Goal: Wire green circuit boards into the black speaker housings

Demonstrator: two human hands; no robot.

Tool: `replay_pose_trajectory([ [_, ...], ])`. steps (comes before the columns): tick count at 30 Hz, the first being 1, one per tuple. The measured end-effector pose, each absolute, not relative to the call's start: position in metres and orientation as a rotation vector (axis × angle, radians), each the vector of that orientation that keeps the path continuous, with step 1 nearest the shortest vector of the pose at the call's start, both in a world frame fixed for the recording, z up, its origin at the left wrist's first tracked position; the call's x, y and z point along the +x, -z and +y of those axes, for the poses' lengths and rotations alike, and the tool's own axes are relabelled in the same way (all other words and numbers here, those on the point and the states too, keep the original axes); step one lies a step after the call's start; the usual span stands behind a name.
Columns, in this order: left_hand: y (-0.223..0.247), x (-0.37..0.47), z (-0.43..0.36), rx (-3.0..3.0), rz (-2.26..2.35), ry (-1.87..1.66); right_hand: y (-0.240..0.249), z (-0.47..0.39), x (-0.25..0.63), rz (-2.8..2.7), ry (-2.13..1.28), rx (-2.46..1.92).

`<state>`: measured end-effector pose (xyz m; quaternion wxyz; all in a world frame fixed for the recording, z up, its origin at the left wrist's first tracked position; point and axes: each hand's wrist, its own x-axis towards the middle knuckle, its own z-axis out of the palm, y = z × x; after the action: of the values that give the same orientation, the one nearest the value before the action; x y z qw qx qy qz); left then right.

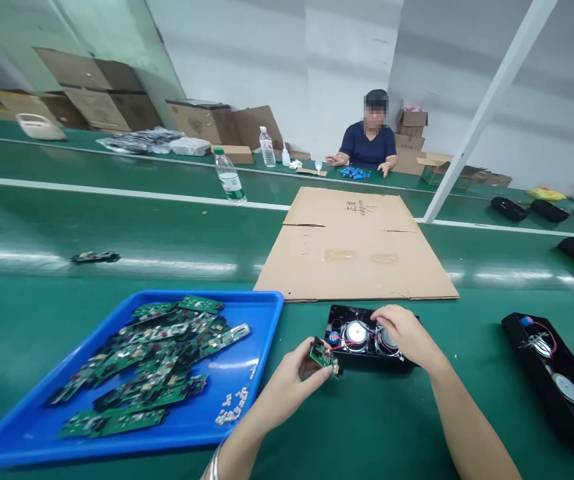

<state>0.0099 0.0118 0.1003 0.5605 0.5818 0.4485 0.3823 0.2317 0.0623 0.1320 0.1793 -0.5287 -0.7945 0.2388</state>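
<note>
Between the thumb and fingers of my left hand [299,377] is a green circuit board [323,353], held tilted at the left end of a black speaker housing [334,315]. Inside the open housing sit two round speakers, the left speaker [355,333] in plain sight and the right speaker [387,340] partly covered. A blue round part [334,337] and red wires lie near the board. My right hand [407,333] is over the right speaker, fingers bent and close together; whatever they pinch is too small or hidden.
Left of my hands, a blue tray [267,333] holds many circuit boards [167,353] and small white connectors [234,407]. Another speaker housing [557,373] lies at right. A cardboard sheet [357,247] lies ahead. Beyond stand a water bottle [229,177] and a seated person [369,143].
</note>
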Motion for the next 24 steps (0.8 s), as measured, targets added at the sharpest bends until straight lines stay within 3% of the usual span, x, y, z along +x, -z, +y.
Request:
replay_pose_trajectory([
  [4,-0.123,0.030,0.018,1.251,0.952,-0.613,-0.122,0.051,0.258,-2.301,-0.684,-1.646],
  [9,-0.124,0.059,0.040,1.242,1.008,-0.660,-0.119,0.034,0.259,-2.357,-0.764,-1.613],
  [13,-0.114,0.067,0.053,1.247,1.057,-0.689,-0.107,0.036,0.259,-2.091,-0.816,-1.471],
  [24,-0.110,0.066,0.057,1.312,1.105,-0.621,-0.080,0.040,0.241,-1.892,-0.625,-1.298],
])
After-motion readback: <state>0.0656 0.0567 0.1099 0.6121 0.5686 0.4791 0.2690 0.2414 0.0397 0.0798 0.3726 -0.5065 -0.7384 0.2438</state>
